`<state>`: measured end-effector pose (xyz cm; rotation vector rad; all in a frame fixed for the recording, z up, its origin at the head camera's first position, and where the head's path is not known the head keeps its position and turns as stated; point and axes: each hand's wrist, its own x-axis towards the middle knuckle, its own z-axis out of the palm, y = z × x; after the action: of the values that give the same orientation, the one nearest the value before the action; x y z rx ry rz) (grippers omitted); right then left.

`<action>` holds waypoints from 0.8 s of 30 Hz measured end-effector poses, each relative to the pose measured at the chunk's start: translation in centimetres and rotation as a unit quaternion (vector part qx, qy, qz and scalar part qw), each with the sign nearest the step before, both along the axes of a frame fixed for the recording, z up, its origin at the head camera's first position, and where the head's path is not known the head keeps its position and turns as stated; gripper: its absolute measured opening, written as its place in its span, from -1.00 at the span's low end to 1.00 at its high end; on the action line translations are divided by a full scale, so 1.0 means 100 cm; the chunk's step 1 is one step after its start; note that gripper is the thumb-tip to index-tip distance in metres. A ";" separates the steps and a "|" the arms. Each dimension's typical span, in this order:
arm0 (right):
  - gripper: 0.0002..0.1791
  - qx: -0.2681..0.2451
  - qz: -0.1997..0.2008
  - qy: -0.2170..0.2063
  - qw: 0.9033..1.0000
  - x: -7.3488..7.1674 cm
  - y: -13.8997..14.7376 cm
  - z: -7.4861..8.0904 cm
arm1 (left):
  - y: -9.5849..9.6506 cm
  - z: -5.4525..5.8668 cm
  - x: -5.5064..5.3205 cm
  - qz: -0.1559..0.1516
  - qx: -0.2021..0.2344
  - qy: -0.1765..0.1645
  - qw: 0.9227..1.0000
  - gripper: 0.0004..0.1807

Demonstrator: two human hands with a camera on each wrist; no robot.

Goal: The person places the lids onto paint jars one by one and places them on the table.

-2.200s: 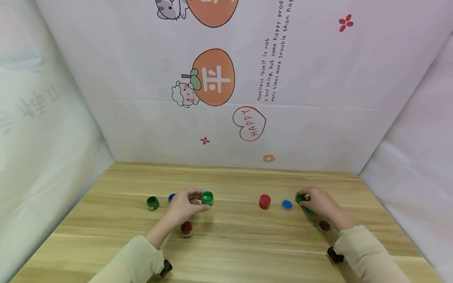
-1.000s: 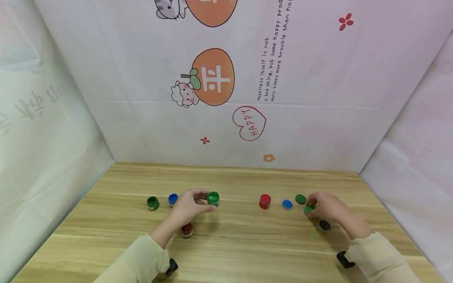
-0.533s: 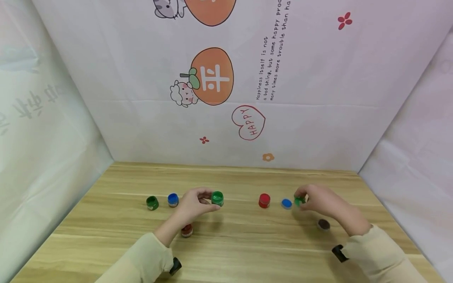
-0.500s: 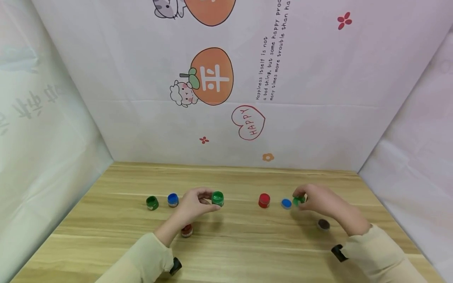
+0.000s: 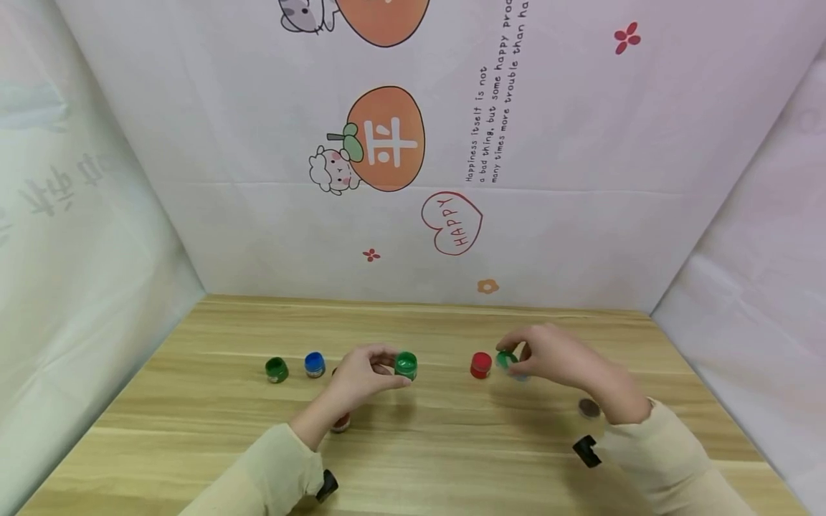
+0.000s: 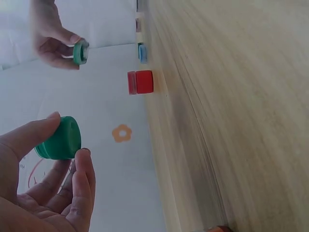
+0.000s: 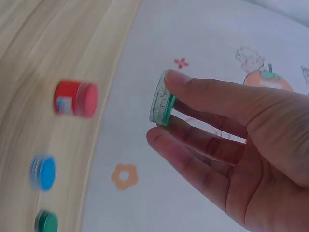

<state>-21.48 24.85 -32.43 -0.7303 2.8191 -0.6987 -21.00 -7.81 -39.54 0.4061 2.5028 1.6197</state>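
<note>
Fingers (image 6: 83,181) of the left hand (image 5: 358,376) pinch a green jar (image 5: 406,365), the right hand (image 5: 548,352) a green lid (image 5: 507,359), both above the table (image 5: 464,459), apart. Capping seems underway; next, they likely need aligning.

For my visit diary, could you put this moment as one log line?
left hand: holds open green jar; right hand: pinches green lid; lid and jar: apart; red jar: on table
</note>
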 end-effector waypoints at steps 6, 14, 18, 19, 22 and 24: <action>-0.57 -0.014 0.035 0.033 0.999 -0.001 -0.023 0.003 | 0.002 0.000 0.000 -0.013 0.007 -0.003 1.000 -0.57; -0.61 -0.048 0.070 0.030 0.996 -0.002 -0.042 0.007 | 0.007 -0.001 0.001 -0.023 0.019 -0.009 1.000 -0.60; -0.62 -0.058 0.081 0.027 0.995 -0.003 -0.052 0.006 | 0.009 -0.002 0.000 -0.030 0.021 -0.011 0.999 -0.59; -0.62 -0.061 0.086 0.028 0.994 -0.003 -0.054 0.006 | 0.009 -0.002 0.000 -0.032 0.021 -0.011 0.999 -0.59; -0.63 -0.073 0.098 0.029 0.992 -0.004 -0.060 0.001 | 0.011 -0.003 0.000 -0.034 0.024 -0.013 0.999 -0.59; -0.65 -0.081 0.106 0.038 0.990 -0.004 -0.064 -0.004 | 0.012 -0.004 0.001 -0.036 0.024 -0.014 0.999 -0.58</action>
<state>-21.89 18.47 -32.78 -1.0865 2.7172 -0.8849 -20.92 -6.66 -39.90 0.4687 2.4034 1.6504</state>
